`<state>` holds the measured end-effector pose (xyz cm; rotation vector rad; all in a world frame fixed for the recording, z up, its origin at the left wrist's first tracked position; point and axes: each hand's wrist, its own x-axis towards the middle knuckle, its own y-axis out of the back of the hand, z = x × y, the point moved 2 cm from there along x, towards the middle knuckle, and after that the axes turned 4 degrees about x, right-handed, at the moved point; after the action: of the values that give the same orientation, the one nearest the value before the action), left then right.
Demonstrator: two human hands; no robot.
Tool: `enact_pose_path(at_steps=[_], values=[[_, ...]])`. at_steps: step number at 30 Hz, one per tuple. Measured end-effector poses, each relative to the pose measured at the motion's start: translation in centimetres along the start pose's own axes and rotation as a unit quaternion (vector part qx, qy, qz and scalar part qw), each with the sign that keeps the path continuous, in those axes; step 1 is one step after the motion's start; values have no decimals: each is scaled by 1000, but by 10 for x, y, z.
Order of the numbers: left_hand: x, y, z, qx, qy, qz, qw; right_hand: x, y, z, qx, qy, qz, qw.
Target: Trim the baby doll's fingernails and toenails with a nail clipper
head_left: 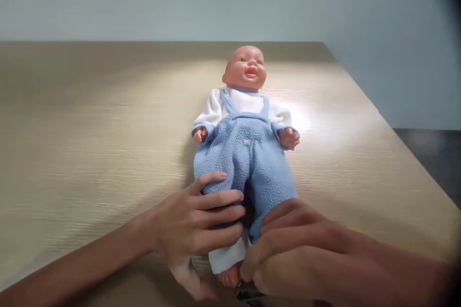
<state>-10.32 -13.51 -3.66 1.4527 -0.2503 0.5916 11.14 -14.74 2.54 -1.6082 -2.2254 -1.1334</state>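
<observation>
A baby doll point(245, 153) lies on its back, its head pointing away from me, in light blue fleece dungarees point(248, 134) and a white top point(245, 100). Across the trouser leg on the left rests my left hand point(198, 220), its fingers stretched and spread, the thumb apart from the leg. One bare foot point(230, 274) shows below a white cuff point(227, 255). My right hand point(298, 249) is closed by the other lower leg and covers it. Under its fingertips a shiny black thing point(249, 292) shows partly at the bottom edge; its kind is unclear.
The doll lies on a light wood-grain table point(90, 120). Its right edge runs diagonally toward me, with a dark area point(428, 153) beyond. A pale blue-grey wall point(180, 0) stands behind the far edge.
</observation>
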Motion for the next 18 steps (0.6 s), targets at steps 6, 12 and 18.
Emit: enact_pose_path(at_steps=[6, 12, 18], values=[[0, -14, -1, 71, -25, 47, 996, 13, 6, 13, -49, 18, -17, 998], [6, -7, -1, 88, -52, 115, 988, 23, 0, 21, -69, 44, -43, 996], [18, 6, -3, 81, -31, 133, 987, 13, -10, 21, -87, 38, -62, 994]])
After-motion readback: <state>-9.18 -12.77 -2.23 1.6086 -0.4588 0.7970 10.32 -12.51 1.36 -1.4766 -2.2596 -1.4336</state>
